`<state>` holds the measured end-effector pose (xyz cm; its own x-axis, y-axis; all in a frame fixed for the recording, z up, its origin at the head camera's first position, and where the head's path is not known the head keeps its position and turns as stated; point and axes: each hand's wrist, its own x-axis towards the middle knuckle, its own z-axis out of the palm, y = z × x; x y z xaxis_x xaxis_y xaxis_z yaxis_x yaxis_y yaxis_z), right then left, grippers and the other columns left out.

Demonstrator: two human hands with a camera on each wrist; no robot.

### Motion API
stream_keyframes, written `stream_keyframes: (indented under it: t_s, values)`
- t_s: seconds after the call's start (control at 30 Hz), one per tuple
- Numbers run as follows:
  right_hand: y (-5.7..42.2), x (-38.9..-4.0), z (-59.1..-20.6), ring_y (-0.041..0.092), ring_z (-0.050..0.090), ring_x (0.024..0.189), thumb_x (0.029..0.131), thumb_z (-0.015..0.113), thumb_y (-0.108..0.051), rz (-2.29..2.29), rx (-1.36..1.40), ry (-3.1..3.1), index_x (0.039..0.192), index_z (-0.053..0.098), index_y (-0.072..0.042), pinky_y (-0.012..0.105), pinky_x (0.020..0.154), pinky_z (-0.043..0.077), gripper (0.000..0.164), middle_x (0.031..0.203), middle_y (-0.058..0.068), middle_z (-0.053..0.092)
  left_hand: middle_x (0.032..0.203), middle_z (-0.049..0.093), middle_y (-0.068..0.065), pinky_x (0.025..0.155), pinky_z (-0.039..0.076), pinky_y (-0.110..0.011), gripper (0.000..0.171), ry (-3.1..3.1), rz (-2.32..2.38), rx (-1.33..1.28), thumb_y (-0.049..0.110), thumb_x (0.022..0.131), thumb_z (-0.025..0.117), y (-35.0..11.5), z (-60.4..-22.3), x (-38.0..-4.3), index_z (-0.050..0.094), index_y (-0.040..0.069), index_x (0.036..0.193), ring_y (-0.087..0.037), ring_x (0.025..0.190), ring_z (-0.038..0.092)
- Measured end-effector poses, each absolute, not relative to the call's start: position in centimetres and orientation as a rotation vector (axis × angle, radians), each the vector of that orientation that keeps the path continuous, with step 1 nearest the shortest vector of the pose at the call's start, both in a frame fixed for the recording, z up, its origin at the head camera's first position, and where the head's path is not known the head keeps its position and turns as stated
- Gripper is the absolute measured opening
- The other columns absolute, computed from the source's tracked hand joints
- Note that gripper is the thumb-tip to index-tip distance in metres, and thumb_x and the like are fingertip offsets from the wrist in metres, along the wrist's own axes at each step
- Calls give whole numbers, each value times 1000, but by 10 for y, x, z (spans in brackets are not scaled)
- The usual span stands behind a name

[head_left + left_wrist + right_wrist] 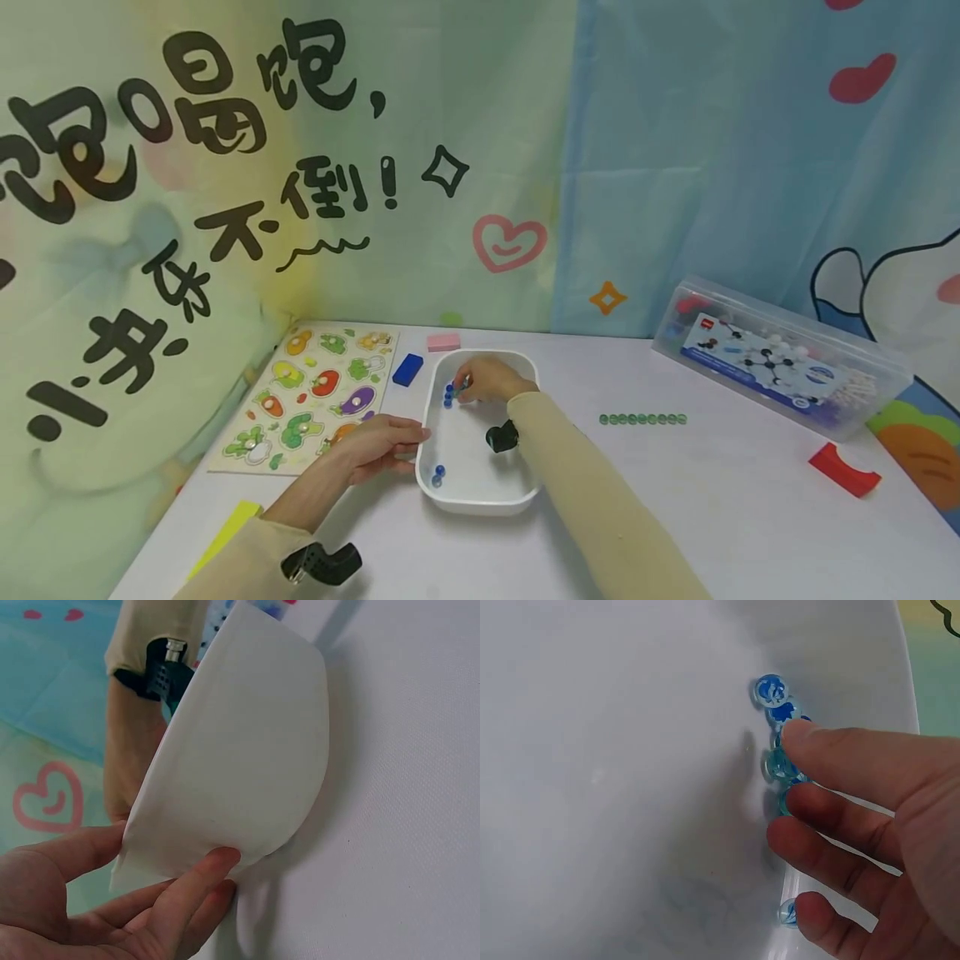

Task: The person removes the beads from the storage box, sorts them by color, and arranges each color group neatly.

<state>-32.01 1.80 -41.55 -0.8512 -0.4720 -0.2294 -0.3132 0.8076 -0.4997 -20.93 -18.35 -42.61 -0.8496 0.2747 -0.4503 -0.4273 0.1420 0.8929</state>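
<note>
A white tray stands on the table in front of me. My left hand holds its left side; in the left wrist view the thumb is at the rim and the fingers lie against the outer wall. Inside the tray, my right hand pinches a teal glass marble between thumb and index finger, at the far left. Several blue marbles sit close around these fingertips, partly hidden by them. Two more blue marbles lie in the near left corner of the tray.
Right of the tray runs a row of green marbles. A vegetable puzzle board, a blue block and a pink block are left and behind. A clear box and a red curved piece are at the right; a yellow strip lies front left.
</note>
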Motion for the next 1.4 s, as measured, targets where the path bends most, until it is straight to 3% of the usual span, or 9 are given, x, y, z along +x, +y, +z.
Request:
stream_keyframes:
  t_s: [0.53,0.83,1.2,1.4]
  values:
    - [14,-315,-420,13,53,77,82,78,-20,-567,-549,2735,87,74,-21,23,66,44,6,82,-4,64,105,71,-11,77,62,-30,45,1896,1773,-125,18,93,64,-182,-428,-209,54,-8,129,-14,86,67]
    - [35,-318,-400,12,51,80,88,72,-21,-713,-765,2669,100,75,-17,22,70,45,13,88,-2,66,115,68,-16,78,62,-30,49,1900,1766,-148,18,94,64,-183,-428,-209,50,-9,133,-16,89,68]
    - [138,-309,-351,17,59,94,90,68,-33,-886,-734,2679,110,71,-21,31,78,53,23,109,2,68,116,66,-18,77,62,-32,50,1933,1754,-159,18,93,65,-181,-427,-211,50,-8,133,-16,89,67]
    - [226,-300,-355,23,61,98,94,63,-36,-936,-590,2693,118,67,-13,36,80,53,34,112,9,68,115,67,-18,78,62,-33,50,1946,1740,-133,20,93,65,-182,-427,-210,52,-8,131,-20,92,69]
